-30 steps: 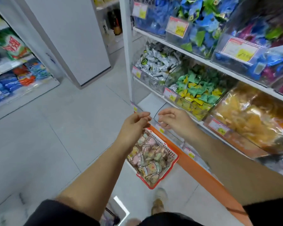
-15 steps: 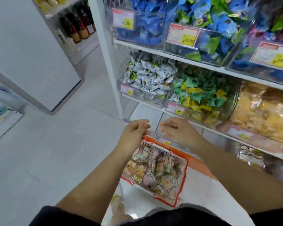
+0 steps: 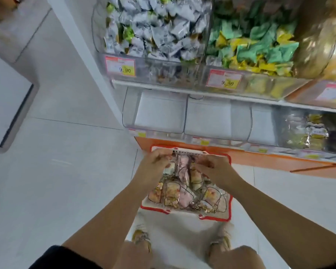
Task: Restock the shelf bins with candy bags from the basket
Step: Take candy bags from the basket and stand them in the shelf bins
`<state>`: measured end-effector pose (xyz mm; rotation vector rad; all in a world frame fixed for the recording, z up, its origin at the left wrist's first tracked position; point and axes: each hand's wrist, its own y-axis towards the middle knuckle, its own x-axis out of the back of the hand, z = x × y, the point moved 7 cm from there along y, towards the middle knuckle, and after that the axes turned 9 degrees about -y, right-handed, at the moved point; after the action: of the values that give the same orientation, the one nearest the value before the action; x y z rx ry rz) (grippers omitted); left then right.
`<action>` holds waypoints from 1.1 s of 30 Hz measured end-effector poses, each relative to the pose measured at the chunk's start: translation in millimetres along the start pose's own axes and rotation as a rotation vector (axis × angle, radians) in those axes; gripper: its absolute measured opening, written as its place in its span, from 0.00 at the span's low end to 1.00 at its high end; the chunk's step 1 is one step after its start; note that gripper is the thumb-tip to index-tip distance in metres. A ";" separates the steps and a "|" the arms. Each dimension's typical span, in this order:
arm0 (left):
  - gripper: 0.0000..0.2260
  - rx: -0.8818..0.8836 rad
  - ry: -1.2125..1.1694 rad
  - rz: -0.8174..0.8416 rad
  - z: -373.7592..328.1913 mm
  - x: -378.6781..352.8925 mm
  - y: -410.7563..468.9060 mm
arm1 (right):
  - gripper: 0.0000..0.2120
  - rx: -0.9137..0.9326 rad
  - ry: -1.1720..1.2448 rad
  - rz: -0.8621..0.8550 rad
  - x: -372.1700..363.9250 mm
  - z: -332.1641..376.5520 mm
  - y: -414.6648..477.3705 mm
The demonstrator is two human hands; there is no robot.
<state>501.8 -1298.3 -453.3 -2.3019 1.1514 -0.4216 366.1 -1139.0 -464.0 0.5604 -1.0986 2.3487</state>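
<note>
Shop aisle, pale tiled floor (image 3: 66,171). Red-rimmed basket (image 3: 215,218) beneath both hands, heaped with candy bags (image 3: 182,193): probably light, soft, slippery; best pinched by a sealed edge. Left hand (image 3: 155,162), right hand (image 3: 211,166): fingers curled over bags, grip unreadable through blur. Beyond the hands: clear shelf bins (image 3: 208,117).

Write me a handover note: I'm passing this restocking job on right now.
Left hand: fingers curled over the far end of the basket; grip too blurred to tell.
Right hand: the same, beside it.
Things: basket on the floor in front of the clear bottom bins, full of candy bags.
Done: no candy shows in those bins.
Left: lift bags, fill them.
</note>
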 end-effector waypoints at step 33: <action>0.20 -0.220 0.855 0.196 238.6 -31.8 153.7 | 0.03 0.186 -0.697 -0.107 -236.6 -185.1 194.3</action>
<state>501.2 -1273.9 -737.8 -2.1854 1.8676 -1.3375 413.1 -1161.1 -818.0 1.5452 -1.0808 2.2169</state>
